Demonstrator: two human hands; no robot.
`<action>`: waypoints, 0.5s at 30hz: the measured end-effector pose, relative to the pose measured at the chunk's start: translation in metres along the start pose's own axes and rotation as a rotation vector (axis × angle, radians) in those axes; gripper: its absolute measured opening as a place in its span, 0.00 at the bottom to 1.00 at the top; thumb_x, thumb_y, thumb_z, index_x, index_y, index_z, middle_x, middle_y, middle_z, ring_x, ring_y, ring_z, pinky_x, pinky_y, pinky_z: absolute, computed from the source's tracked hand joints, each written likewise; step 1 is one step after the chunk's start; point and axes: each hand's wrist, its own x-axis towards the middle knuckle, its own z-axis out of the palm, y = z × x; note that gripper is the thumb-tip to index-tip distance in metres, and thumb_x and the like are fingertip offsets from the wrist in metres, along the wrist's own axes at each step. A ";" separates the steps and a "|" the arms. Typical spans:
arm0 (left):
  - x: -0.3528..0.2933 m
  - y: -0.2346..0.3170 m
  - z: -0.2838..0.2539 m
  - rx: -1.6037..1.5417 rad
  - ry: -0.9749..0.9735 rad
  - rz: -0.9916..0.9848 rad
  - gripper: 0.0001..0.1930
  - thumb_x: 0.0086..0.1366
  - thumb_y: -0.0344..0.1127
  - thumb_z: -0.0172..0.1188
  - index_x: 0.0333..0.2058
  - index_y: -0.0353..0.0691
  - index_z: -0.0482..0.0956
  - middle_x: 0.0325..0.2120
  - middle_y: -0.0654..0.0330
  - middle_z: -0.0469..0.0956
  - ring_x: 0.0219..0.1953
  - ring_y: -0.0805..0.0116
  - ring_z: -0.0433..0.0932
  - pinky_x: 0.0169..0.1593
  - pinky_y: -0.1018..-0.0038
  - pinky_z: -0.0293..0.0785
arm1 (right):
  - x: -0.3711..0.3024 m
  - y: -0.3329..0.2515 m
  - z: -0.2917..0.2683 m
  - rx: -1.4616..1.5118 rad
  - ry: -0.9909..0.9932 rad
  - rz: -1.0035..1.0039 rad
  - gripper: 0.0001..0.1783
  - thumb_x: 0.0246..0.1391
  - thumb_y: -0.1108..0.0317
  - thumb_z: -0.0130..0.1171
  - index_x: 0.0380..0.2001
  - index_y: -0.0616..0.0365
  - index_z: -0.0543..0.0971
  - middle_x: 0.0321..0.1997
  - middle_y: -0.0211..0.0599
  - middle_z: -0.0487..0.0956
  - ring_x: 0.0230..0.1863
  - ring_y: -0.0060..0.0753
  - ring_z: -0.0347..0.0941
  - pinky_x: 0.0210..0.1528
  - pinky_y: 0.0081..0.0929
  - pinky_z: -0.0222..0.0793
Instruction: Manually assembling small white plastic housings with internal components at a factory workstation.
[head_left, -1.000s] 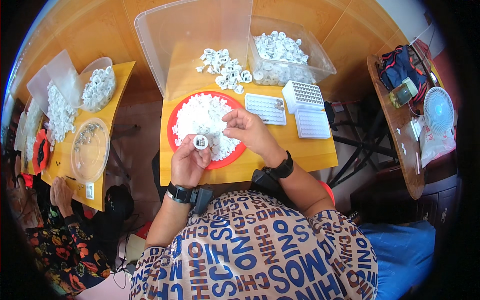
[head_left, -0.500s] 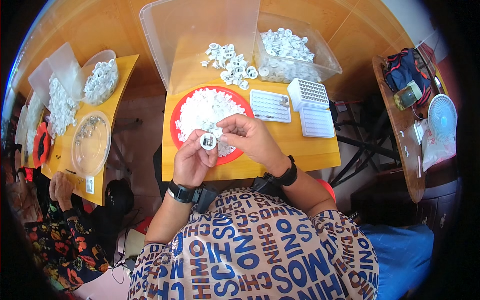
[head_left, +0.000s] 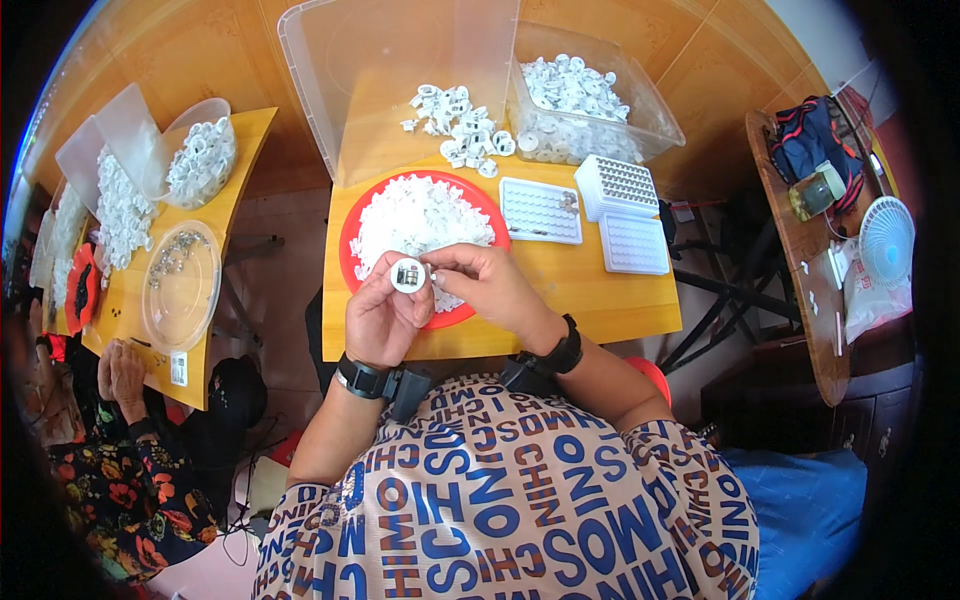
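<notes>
Fingers (head_left: 392,292) of the left hand (head_left: 385,320) grasp a small round white plastic part (head_left: 408,275) with a dark centre, holding it face-up. Fingers (head_left: 447,262) of the right hand (head_left: 490,285) pinch the right edge of the same part, so both hands close on it together. The part sits just above the near rim of a round red plastic plate (head_left: 352,225) heaped with small white pieces (head_left: 415,215). The red plate rests on a yellow wooden worktop (head_left: 600,300).

Right of the plate lies a flat white grid tray (head_left: 540,210); further right stand two more white grid trays (head_left: 628,215), one stacked higher than the other. Beyond the plate lie loose white ring-shaped parts (head_left: 460,130), with a clear plastic lid (head_left: 380,70) behind them and a clear plastic bin of white parts (head_left: 585,105) beyond the plate to the right.

Both wrists carry black bands (head_left: 365,378).

Well left of the plate, a second yellow worktop (head_left: 245,150) carries a clear round dish (head_left: 180,285) and bags of white parts (head_left: 120,205); another person's hands (head_left: 120,372) rest at its near edge.
</notes>
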 end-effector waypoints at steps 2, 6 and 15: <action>0.000 0.000 -0.001 -0.022 0.044 0.001 0.09 0.69 0.38 0.46 0.39 0.38 0.68 0.28 0.53 0.76 0.27 0.66 0.73 0.31 0.75 0.69 | -0.002 -0.001 0.004 -0.126 0.022 -0.083 0.13 0.56 0.76 0.54 0.44 0.66 0.78 0.34 0.32 0.80 0.34 0.18 0.73 0.37 0.18 0.70; 0.001 0.000 -0.005 -0.024 0.020 0.000 0.09 0.69 0.38 0.46 0.39 0.38 0.68 0.29 0.52 0.76 0.28 0.66 0.73 0.32 0.75 0.69 | -0.004 -0.007 0.003 -0.161 -0.003 -0.149 0.13 0.57 0.75 0.54 0.44 0.67 0.78 0.36 0.34 0.79 0.34 0.19 0.73 0.37 0.19 0.70; 0.001 -0.001 -0.008 -0.059 -0.031 0.004 0.09 0.68 0.35 0.48 0.41 0.36 0.69 0.35 0.54 0.78 0.36 0.66 0.79 0.36 0.76 0.75 | -0.008 -0.014 0.003 -0.259 -0.023 -0.219 0.12 0.57 0.73 0.54 0.42 0.68 0.79 0.37 0.36 0.78 0.34 0.20 0.73 0.35 0.19 0.70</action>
